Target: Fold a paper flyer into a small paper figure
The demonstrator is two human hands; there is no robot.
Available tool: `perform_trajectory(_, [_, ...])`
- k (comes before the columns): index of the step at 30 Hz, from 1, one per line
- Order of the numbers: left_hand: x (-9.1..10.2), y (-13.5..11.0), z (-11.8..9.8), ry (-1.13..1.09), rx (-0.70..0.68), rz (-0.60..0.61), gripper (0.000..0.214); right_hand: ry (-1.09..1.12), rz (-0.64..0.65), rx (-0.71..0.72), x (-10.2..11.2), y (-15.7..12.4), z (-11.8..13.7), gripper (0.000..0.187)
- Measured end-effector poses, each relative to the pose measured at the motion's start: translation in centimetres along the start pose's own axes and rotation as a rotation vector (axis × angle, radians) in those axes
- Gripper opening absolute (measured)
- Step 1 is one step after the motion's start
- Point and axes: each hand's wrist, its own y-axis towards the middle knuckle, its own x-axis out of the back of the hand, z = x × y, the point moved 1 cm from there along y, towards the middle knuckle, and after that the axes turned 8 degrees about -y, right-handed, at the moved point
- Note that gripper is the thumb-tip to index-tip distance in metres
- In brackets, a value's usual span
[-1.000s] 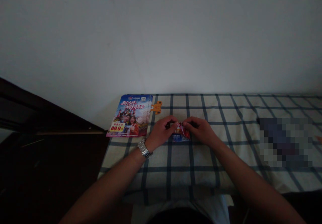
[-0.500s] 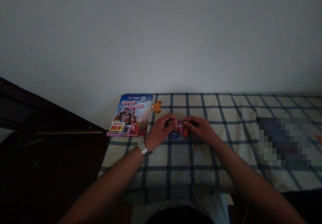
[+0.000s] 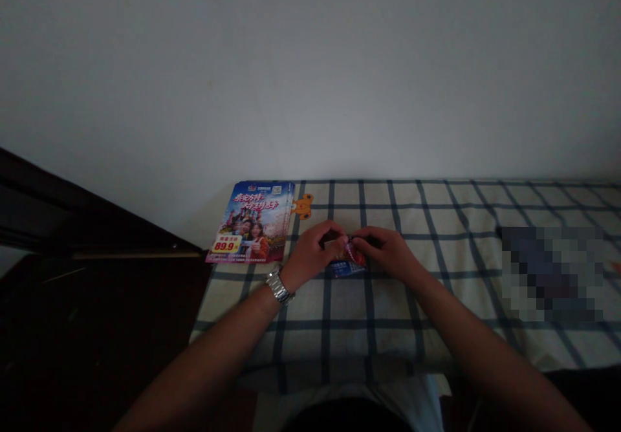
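Between my two hands is a small folded flyer [image 3: 345, 268], printed blue and red like the sheets in the stack nearby. My left hand [image 3: 316, 249], with a metal watch [image 3: 279, 286] at its wrist, pinches the flyer's left side between thumb and fingers. Closed on the opposite side, my right hand [image 3: 385, 248] meets the left at the upper edge, where a pale strip of the paper shows. Fingers cover much of the flyer, so its exact folds are hidden.
A stack of flyers [image 3: 253, 225] lies on the checked cloth [image 3: 392, 341] at the left, beside an orange bear-shaped piece [image 3: 303, 206]. A dark, pixelated object [image 3: 548, 273] lies at the right. Behind the cloth rises a pale wall [image 3: 310, 83].
The folded flyer has turned and tilted slightly in my fingers, its lower edge now a little nearer to me. Both hands have shifted only slightly and still pinch it.
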Motion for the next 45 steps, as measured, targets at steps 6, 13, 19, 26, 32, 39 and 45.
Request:
perform_trajectory(6, [0.00,0.05,-0.05,-0.014,0.004,-0.021,0.023,0.065,-0.022,-0.025,-0.20,0.01,0.09,0.024])
perform_trajectory(13, [0.06,0.04,0.19,-0.016,0.003,-0.043,0.025,0.270,-0.047,-0.040,-0.38,0.24,-0.04,0.025])
perform_trajectory(19, [-0.15,-0.12,-0.06,-0.003,0.012,-0.027,0.024,0.216,-0.045,-0.054,-0.41,0.12,-0.05,0.024])
perform_trajectory(26, [-0.31,-0.19,-0.01,-0.027,0.027,0.014,0.024,0.144,-0.015,-0.031,-0.51,-0.07,0.19,0.020])
perform_trajectory(32, [-0.38,-0.21,0.19,-0.062,0.050,0.021,0.027,0.113,-0.018,-0.016,-0.59,-0.13,0.17,0.020])
perform_trajectory(39, [-0.46,-0.14,0.04,-0.049,0.060,0.017,0.028,0.133,-0.015,-0.015,-0.59,-0.15,0.30,0.021])
perform_trajectory(45, [-0.29,-0.06,0.12,-0.032,0.040,0.027,0.031,0.202,-0.003,0.000,-0.17,-0.10,0.49,0.026])
